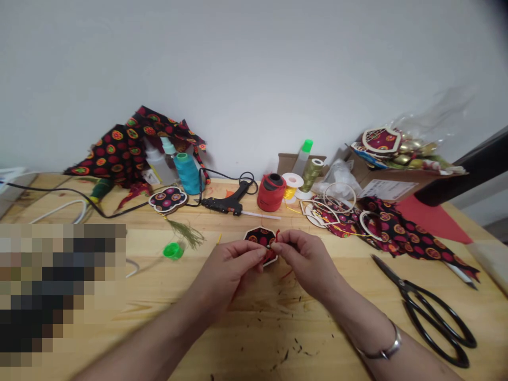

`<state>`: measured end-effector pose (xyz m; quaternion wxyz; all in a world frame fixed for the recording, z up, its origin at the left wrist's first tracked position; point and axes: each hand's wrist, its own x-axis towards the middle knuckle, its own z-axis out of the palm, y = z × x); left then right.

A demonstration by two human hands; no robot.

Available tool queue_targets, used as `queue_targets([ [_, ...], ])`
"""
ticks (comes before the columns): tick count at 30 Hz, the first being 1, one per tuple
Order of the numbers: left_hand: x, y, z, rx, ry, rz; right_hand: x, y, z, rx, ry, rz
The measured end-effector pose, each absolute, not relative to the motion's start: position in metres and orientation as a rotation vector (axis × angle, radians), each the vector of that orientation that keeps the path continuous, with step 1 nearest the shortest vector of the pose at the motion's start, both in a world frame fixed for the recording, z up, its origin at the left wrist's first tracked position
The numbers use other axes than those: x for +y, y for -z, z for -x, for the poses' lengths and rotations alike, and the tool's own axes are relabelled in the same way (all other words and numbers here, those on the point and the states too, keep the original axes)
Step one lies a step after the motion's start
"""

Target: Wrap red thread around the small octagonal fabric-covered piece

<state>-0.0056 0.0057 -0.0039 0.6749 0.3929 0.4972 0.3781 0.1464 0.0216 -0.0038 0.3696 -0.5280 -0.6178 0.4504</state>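
Observation:
Over the wooden tabletop my left hand [234,262] and my right hand [307,259] meet fingertip to fingertip. Between thumb and finger, my right hand pinches a thin red cord [278,234], whose loop sticks up above the fingertips. A tiny pale bead-like piece [269,246] shows between the two hands. My left thumb and forefinger are pinched together beside it; what they grip is too small to tell. Just behind the fingers is an octagonal ornament [257,234] of dark patterned fabric with a pale rim, partly covered by my hands.
Large black scissors [424,312] lie at right. Behind are a glue gun [230,202], a red thread spool [271,193], a teal thread cone [188,173] and a tasselled ornament [168,200]. A green cap [173,251] sits left. A cardboard box [391,182] stands back right.

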Motion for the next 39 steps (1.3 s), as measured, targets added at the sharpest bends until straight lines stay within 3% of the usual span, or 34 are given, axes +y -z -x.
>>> queue_targets([
  [8,0.009,0.002,0.005,1.145,-0.923,-0.912,0.022,0.005,-0.149,-1.731,-0.897,1.417],
  [17,0.005,-0.001,0.006,1.113,-0.784,-0.939,0.02,0.004,-0.148,-1.747,-0.857,1.391],
  [24,0.003,0.002,0.004,1.232,-0.742,-1.195,0.02,0.004,-0.147,-1.602,-1.036,1.352],
  [35,-0.002,0.007,0.0,1.17,-0.839,-1.735,0.018,-0.002,-0.141,-1.142,-1.619,1.148],
  [39,-0.003,0.005,0.001,1.18,-0.765,-1.824,0.018,-0.001,-0.142,-1.061,-1.663,1.097],
])
